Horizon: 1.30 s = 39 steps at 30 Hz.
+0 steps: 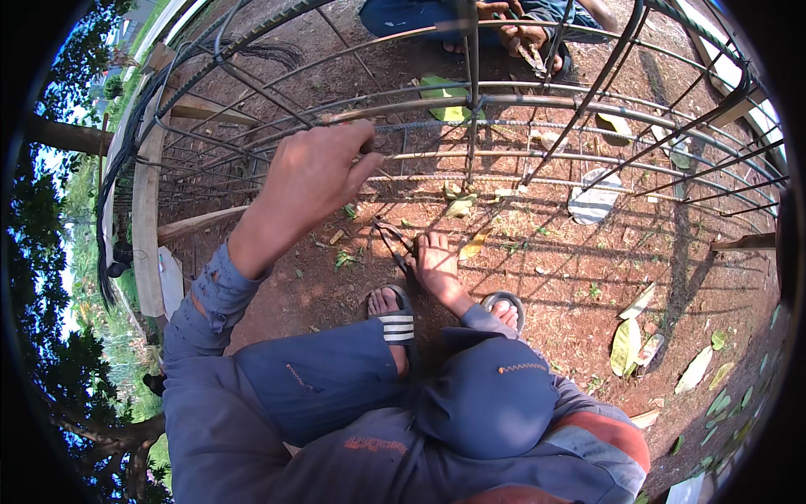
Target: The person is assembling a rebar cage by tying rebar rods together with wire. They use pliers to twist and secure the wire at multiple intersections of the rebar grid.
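Note:
A cage of ribbed steel rebar (537, 102) stretches across in front of me, its long bars crossed by bent steel hoops. My left hand (311, 172) is closed at the near side of the cage, its fingers curled over a bar; the fingertips are partly hidden. Lower down, near the ground between my feet, my right hand (438, 267) is wrapped around the dark handles of a pair of pincers (391, 238). The pincers' head points up and left toward the cage, apart from the bars.
Beyond the cage, another person's hands (522, 38) hold a tool. A bundle of black tie wire (117, 193) hangs over the cage's left end beside a wooden post (149, 210). Leaves (625, 346) and a flat grey piece (595, 196) lie on the reddish soil.

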Motion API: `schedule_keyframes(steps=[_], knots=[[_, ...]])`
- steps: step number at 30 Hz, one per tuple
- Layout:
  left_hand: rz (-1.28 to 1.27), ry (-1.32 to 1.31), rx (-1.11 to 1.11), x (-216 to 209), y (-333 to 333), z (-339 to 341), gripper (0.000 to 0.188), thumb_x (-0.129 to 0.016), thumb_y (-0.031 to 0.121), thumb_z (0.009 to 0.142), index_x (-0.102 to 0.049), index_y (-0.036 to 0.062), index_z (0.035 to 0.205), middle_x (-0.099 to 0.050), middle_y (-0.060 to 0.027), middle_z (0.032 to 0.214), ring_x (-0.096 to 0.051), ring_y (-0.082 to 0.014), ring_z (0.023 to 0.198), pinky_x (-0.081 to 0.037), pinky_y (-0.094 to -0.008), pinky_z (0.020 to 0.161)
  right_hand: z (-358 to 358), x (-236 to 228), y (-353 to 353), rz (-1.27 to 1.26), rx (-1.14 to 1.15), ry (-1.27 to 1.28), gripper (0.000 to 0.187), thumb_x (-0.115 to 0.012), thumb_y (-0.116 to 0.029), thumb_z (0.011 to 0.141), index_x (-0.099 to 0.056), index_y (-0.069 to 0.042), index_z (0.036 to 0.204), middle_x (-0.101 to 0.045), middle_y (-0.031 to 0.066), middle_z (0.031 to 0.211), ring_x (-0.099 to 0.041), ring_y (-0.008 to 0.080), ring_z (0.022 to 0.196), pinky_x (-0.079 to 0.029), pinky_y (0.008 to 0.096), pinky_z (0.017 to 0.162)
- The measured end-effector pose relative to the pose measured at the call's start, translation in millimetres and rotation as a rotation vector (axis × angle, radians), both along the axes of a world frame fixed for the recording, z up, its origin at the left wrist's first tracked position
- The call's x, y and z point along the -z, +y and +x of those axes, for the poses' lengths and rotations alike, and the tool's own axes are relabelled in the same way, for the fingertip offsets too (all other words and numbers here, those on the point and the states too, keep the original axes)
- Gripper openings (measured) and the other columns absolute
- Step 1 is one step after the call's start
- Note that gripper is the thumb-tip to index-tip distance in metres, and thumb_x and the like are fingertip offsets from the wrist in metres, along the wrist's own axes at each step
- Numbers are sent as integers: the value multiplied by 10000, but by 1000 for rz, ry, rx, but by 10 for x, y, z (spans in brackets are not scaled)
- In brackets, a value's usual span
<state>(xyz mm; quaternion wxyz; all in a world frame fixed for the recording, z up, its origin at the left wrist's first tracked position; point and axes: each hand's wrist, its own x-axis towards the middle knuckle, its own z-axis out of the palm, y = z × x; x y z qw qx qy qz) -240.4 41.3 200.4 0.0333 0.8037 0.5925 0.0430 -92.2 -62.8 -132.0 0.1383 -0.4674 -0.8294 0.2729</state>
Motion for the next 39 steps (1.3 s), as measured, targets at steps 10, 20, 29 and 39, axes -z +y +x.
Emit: schedule_keyframes(steps=[10,20,29,39], knots=[[-797,134,-227,2171,-1174,-984,458,-670,391,870,-680,11,1125,-710,-246,993,-679,-422,986,-527,-517,880,-372,354,-261,680,-228,-318,452,-521,-157,906,-563,122,1259,-647,218,1050,-661,359,955,-537,397,849],[-1056,-885,-435,2601,-1380,-720,661,-720,238,877,-457,-35,1419,-619,-182,1301,-590,-268,1234,-451,-384,1050,327,-729,104,-586,-148,502,451,-535,-140,976,-399,100,1333,-623,270,1067,-694,361,929,-535,451,800],[-1324,-1448,-143,777,-818,348,356,-504,183,1050,-441,-13,1340,-632,-81,851,-673,-166,745,-560,-308,693,1508,-2435,523,-1075,-38,904,708,-393,24,904,-138,-23,1563,-686,248,1111,-729,233,745,-598,309,607],[-999,-1462,-317,74,-540,400,338,-394,236,1060,-509,-40,1218,-455,2,583,-407,-69,391,-343,-226,388,1186,-2873,663,-1092,61,1133,669,-417,-54,952,-169,-11,1572,-694,264,926,-646,202,508,-545,271,501]])
